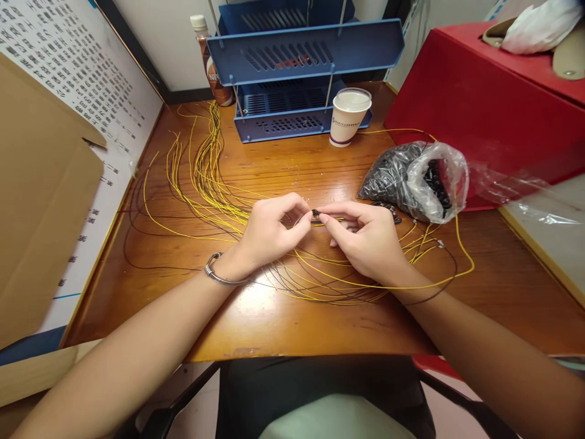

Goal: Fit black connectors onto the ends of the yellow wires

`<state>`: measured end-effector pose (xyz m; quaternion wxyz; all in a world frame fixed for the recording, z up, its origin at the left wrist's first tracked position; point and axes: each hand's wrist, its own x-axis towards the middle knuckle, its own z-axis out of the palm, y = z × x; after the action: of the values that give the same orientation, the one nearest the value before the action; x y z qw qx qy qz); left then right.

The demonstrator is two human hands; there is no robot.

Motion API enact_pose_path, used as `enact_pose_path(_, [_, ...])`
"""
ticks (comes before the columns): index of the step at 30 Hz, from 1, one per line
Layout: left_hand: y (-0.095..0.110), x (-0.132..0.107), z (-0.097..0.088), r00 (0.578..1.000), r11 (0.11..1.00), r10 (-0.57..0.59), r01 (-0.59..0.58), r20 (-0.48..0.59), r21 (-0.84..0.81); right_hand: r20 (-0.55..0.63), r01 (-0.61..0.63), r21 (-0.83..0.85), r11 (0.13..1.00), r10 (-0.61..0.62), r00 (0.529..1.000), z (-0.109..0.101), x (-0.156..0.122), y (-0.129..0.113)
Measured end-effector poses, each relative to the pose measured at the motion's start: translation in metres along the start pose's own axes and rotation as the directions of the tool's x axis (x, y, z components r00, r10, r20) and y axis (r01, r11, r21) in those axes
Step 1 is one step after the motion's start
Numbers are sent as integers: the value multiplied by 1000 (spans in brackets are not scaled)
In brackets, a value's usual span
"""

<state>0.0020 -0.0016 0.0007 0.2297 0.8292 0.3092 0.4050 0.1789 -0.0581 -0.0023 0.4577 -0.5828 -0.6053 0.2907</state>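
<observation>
My left hand (273, 229) and my right hand (365, 235) meet over the middle of a wooden desk (274, 323). The left hand's fingers are pinched on a thin yellow wire (305, 222). Thumb and forefinger of the right hand pinch a small black connector piece (315, 212) at the wire's end. Under both hands lies a loose spread of yellow wires (205, 177) and dark wires (137, 244), looping across the desk. A silver bracelet (214, 273) circles the left wrist.
A clear plastic bag of small black parts (411, 180) lies right of the hands. A paper cup (348, 116), a blue stacked tray rack (301, 67) and a bottle (211, 61) stand at the back. A red box (493, 103) is on the right, cardboard (41, 201) on the left.
</observation>
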Motion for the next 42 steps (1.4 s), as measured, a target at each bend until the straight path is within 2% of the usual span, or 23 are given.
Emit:
enact_pose_path(7, [-1,0,1,1000,1000,-21,21,12,-4,1,-11,14,1000,11,1000,1,0,-1])
enact_pose_path(11, [-2,-1,1,1000,1000,-7,7,-16,9,8,-53,149,987,52,999,1,3,-7])
enact_pose_path(15, [-1,0,2,999,1000,14,-13,-33,16,58,-174,324,930,164,985,-1,8,-12])
enact_pose_path(19, [0,0,2,999,1000,3,-3,-41,-5,137,-325,421,847,295,946,-4,11,-12])
enact_pose_path(24, [0,0,2,998,999,-9,6,-68,-43,208,-402,526,750,344,916,-5,11,-8])
enact_pose_path(32, [1,0,3,996,998,-28,24,-90,-51,237,-449,550,704,384,892,-5,12,-7])
enact_pose_path(42, [2,0,3,997,996,-50,46,-60,-74,253,-477,568,671,409,877,-6,14,-8])
